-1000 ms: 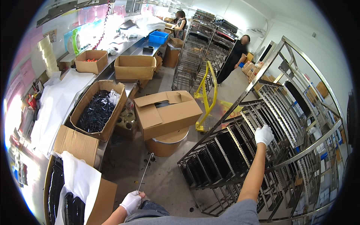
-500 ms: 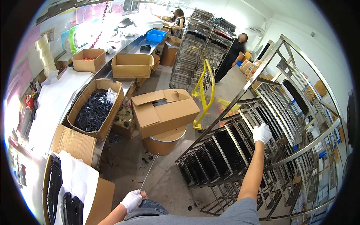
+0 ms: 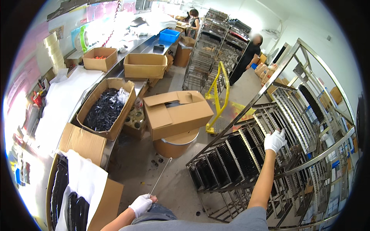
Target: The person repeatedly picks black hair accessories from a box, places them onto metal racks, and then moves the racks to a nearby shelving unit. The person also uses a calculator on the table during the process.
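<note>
My left hand (image 3: 142, 205), in a white glove with bare fingertips showing, is closed around a thin metal rod with a hooked end (image 3: 161, 175). The rod points up and away from me, with its hook in front of the round brown drum (image 3: 175, 148). My right hand (image 3: 275, 141), also white-gloved, reaches over the tall metal rack (image 3: 227, 133). Its fingers look apart, and nothing shows in them. Just beyond it are rows of toothed metal bars (image 3: 293, 115) on the rack. Whether the fingertips touch a bar I cannot tell. Black parts (image 3: 231, 152) hang in the rack's nearer rows.
A large carton (image 3: 179, 115) sits on the drum. Left, a bench carries a carton of black pieces (image 3: 104, 111); below stands a carton with white sheet (image 3: 83, 173). A yellow cart handle (image 3: 221, 96) rises ahead. A person (image 3: 248, 57) stands beyond; another is farther back.
The view has shifted, so most things sit farther right. My right hand's fingers have spread from a more curled pose. My left hand keeps the hooked rod.
</note>
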The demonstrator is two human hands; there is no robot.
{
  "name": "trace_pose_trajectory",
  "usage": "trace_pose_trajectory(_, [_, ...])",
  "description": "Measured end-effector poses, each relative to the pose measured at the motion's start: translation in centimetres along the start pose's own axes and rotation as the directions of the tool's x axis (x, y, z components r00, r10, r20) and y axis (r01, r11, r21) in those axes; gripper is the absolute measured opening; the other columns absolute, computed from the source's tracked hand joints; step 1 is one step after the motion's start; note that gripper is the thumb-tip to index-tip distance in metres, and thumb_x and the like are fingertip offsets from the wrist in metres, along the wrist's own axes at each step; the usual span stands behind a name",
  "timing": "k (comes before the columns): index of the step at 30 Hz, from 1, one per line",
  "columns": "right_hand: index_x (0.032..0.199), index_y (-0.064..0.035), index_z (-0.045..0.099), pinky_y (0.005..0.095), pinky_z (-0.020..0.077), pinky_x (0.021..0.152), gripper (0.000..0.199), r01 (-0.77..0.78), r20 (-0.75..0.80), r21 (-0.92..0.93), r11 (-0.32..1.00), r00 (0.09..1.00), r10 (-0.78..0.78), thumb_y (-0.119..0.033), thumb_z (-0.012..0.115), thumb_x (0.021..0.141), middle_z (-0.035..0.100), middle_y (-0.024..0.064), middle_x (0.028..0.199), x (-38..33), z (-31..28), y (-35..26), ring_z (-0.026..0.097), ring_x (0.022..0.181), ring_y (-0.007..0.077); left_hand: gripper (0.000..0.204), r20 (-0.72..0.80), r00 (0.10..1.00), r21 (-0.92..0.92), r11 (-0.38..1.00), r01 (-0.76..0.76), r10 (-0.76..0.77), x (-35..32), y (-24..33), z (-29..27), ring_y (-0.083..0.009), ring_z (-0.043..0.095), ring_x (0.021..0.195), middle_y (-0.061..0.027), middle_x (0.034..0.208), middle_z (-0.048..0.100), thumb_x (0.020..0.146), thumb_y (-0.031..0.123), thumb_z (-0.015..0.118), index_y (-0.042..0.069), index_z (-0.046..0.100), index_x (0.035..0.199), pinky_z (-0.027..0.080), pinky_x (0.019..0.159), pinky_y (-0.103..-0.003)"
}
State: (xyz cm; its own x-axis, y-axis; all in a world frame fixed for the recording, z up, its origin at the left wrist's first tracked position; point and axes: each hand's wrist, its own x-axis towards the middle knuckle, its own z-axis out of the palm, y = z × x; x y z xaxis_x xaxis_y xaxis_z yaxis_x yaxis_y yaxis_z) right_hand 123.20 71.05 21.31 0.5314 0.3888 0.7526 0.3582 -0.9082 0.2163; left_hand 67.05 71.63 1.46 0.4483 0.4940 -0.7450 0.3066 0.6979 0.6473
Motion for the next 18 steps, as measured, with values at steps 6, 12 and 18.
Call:
trace_pose_trajectory(6, [0.117, -0.0095, 0.061, 0.0510, 0.0428, 0.103, 0.041, 0.305, 0.196, 0.425, 0.852, 0.888, -0.416, -0.023, 0.073, 0.081, 0.052, 0.0110, 0.135, -8.4, 2.9, -2.8, 0.053, 0.121, 0.0321, 0.013, -0.044, 0.999, -0.181, 0.983, -0.001, -0.007, -1.5, 0.2, -0.4, -0.0041, 0.035, 0.044, 0.0080, 0.058, 0.044, 0.098, 0.022, 0.065, 0.009, 0.063, 0.095, 0.024, 0.041, -0.023])
trace_pose_trajectory(12, [0.149, -0.0151, 0.046, 0.0490, 0.0411, 0.107, 0.067, -0.193, 0.694, -0.115, 0.975, 0.687, 0.218, -0.051, 0.057, 0.093, 0.057, 0.0126, 0.140, -6.6, 7.4, -1.6, 0.057, 0.125, 0.0316, 0.013, -0.112, 0.993, -0.215, 0.976, 0.015, -0.040, -3.2, -0.9, -2.7, -0.0066, 0.050, 0.067, 0.0018, 0.077, 0.064, 0.095, 0.018, 0.068, 0.005, 0.071, 0.094, 0.040, 0.061, -0.023])
trace_pose_trajectory(18, [0.154, -0.0196, 0.039, 0.0455, 0.0535, 0.094, 0.072, -0.217, 0.789, 0.018, 0.976, 0.602, 0.119, -0.038, 0.062, 0.088, 0.069, 0.0136, 0.124, -5.5, 4.4, -2.4, 0.068, 0.110, 0.0308, 0.015, -0.107, 0.993, -0.220, 0.975, 0.018, -0.042, -2.8, -3.1, -2.9, -0.0091, 0.055, 0.076, -0.0002, 0.084, 0.067, 0.095, 0.017, 0.068, 0.002, 0.071, 0.096, 0.044, 0.070, -0.024])
